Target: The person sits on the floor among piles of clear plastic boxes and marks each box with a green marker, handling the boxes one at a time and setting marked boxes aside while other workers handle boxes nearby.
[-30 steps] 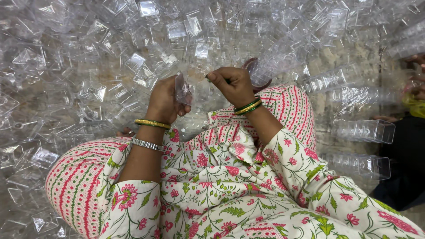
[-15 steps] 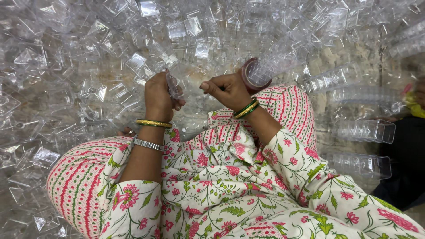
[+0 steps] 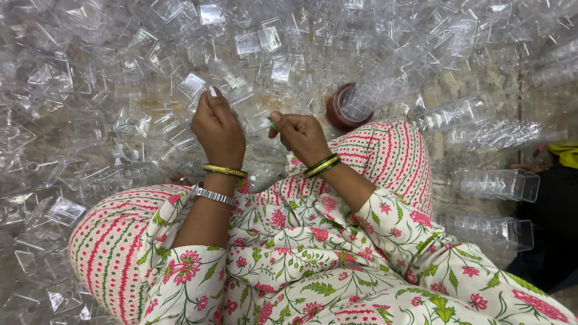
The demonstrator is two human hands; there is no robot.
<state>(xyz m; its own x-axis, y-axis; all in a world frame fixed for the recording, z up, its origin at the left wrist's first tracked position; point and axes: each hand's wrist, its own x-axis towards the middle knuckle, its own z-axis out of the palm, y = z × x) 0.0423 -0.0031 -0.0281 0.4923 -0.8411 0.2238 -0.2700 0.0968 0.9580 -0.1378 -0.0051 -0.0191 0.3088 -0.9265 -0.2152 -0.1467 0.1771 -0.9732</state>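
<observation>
Here, my left hand (image 3: 218, 125) is curled shut on a clear plastic cup (image 3: 251, 114), fingers wrapped over its near side. My right hand (image 3: 302, 137) sits just beside it, fingers pinched together; whether they grip anything I cannot tell. Stacked cup sleeves (image 3: 495, 183) lie finished to the right. Loose clear cups (image 3: 90, 90) cover the floor left and far, so by my judgement most remain unstacked.

The left hand (image 3: 218, 126) is rising toward the clear plastic cups (image 3: 253, 114); the right hand (image 3: 303, 135) is separating from it, lowering slightly.
</observation>
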